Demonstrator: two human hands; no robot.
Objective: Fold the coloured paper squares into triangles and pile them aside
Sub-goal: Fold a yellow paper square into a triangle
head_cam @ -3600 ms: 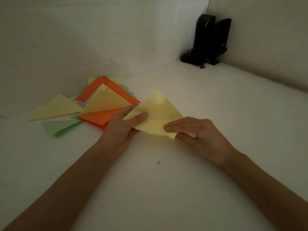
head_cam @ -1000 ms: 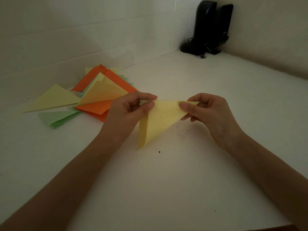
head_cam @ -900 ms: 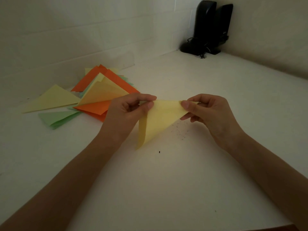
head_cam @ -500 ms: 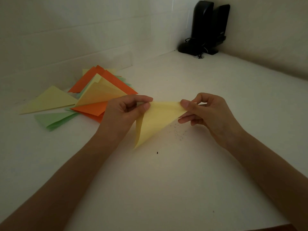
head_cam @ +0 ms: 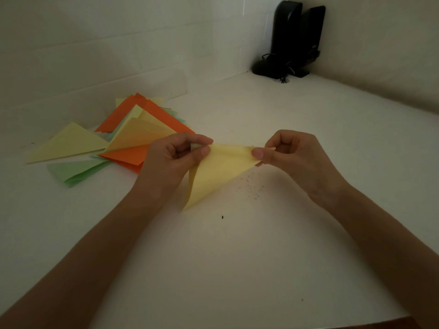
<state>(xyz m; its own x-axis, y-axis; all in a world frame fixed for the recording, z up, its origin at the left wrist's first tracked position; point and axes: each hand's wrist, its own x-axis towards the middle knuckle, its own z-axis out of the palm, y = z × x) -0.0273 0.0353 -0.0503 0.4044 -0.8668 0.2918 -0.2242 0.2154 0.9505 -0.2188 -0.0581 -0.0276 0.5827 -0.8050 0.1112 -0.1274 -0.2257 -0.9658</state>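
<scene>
Our left grip [head_cam: 171,160] and right grip [head_cam: 299,157] each pinch the yellow triangle [head_cam: 218,172], just right of the pile [head_cam: 133,138].

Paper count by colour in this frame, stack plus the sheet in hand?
Yellow: 4 (held triangle, loose triangle, stacked triangles)
Orange: 2
Green: 1
Total: 7 that can be told apart; overlaps may hide more, and pale edges peeking out are uncounted.
</scene>
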